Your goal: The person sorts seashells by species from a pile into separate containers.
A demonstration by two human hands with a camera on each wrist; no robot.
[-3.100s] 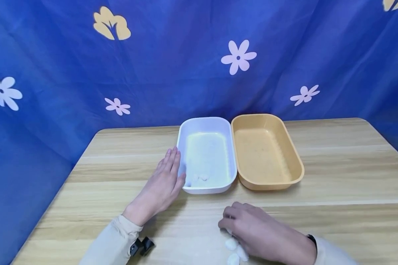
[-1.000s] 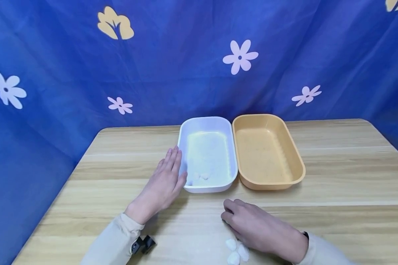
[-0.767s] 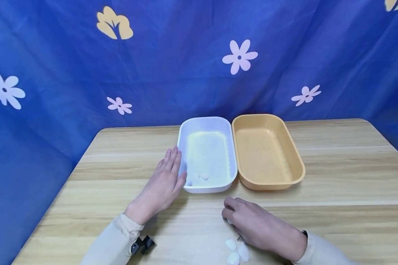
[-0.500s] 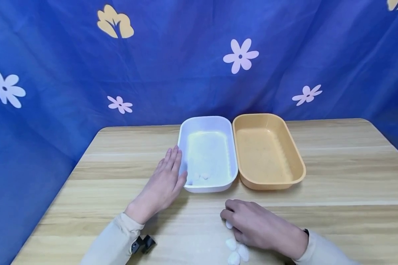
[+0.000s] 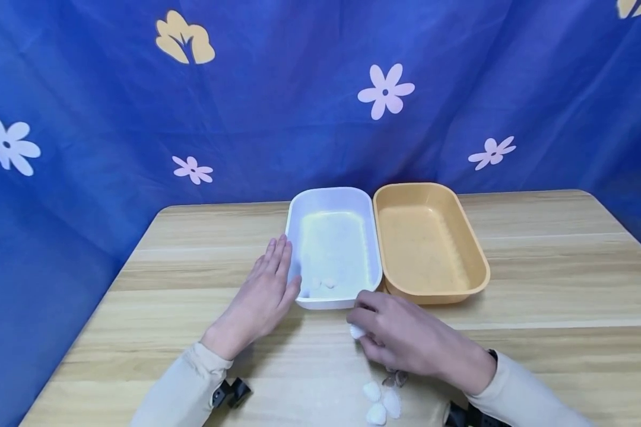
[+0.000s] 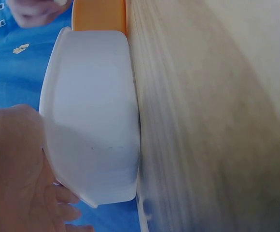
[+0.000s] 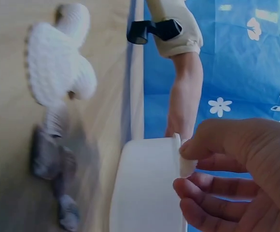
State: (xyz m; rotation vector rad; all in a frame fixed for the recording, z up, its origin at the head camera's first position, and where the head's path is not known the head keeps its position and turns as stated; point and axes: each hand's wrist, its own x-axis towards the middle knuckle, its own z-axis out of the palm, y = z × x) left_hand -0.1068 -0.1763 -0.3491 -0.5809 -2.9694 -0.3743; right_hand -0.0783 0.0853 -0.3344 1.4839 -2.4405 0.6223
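Note:
My right hand [image 5: 411, 341] pinches a white seashell [image 5: 357, 332] between thumb and fingertips, above the table near the white tub's [image 5: 333, 243] front right corner. In the right wrist view that seashell [image 7: 189, 167] shows at the fingertips beside the tub wall. My left hand [image 5: 257, 302], its fingers straight, rests against the tub's left side. A few pale seashells [image 5: 329, 284] lie inside the tub near its front. On the table, below my right hand, is a small group of white seashells [image 5: 375, 414]. Darker brownish shells [image 7: 46, 154] lie beside them, partly blurred.
An orange-tan tub [image 5: 422, 249] stands directly right of the white one, nothing seen inside it. Both sit on a wood-grain table [image 5: 555, 279] near its back edge. Behind hangs a blue flowered cloth [image 5: 278, 101]. Black wrist cameras [image 5: 231, 394] are strapped to the sleeves.
My right hand has lifted a white seashell off the table and moved it forward toward the white tub. Darker shells have come into sight under it. The left hand stays put.

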